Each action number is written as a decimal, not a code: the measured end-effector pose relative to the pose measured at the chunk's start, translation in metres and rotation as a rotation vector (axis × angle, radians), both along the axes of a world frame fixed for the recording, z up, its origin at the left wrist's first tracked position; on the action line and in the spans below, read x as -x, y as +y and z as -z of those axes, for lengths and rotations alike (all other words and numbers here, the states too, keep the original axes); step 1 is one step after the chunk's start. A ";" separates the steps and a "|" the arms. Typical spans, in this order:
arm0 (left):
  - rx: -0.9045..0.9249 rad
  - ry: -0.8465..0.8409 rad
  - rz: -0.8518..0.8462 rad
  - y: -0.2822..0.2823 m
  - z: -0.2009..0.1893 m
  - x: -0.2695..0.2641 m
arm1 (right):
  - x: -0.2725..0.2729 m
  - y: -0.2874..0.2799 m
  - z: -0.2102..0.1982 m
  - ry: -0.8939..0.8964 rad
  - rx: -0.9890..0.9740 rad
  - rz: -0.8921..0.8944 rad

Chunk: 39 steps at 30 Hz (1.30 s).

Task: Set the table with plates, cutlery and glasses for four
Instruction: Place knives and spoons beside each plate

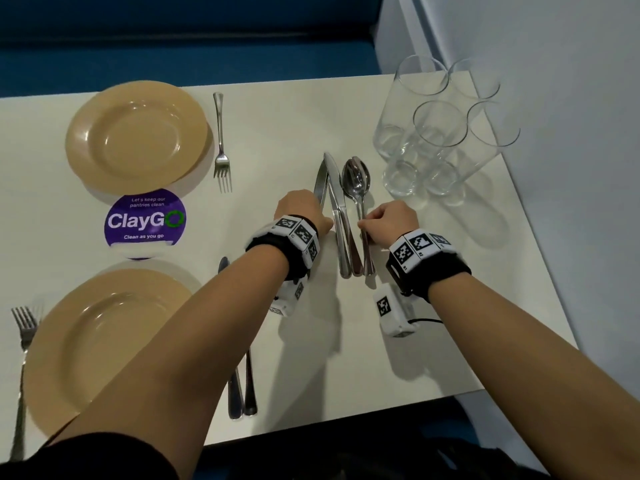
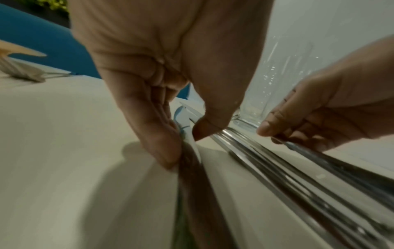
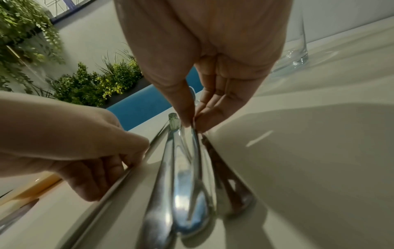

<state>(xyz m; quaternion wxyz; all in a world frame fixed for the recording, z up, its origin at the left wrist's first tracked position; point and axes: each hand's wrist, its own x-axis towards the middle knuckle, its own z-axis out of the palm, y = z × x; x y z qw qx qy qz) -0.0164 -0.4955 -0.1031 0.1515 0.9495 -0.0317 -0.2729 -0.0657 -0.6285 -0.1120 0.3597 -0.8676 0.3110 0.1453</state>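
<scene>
The near plate (image 1: 104,344) lay closest, half under the left forearm, already flanked by a fork (image 1: 21,344) on its outer side and a knife and spoon on its inner side, with the far plate (image 1: 138,135) and its lone fork (image 1: 221,143) beyond on the pale table (image 1: 277,116). The four glasses (image 1: 436,129) stood bunched at the far right corner, touching or nearly so, none yet given a place. Between them and the plates lay the spare cutlery pile (image 1: 346,216), where both hands worked. The left hand (image 1: 301,211) pinched one knife (image 1: 320,183) between thumb and fingertips, its blade angled away from the pile. The right hand (image 1: 391,221) pinched a single thin handle at the pile's right edge (probably a spoon (image 1: 356,178), though the wrist views blurred it). To do this well, each piece should lift straight up and clear before travelling, since the handles lay pressed side by side and a sideways drag would likely scatter them. The right hand's path should stay low and away from the glasses, just beside it. The far plate looked the natural destination, lacking knife and spoon.
</scene>
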 end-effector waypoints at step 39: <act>0.590 0.051 -0.719 0.540 -0.020 0.043 | -0.021 0.524 -0.029 0.076 -0.468 -0.382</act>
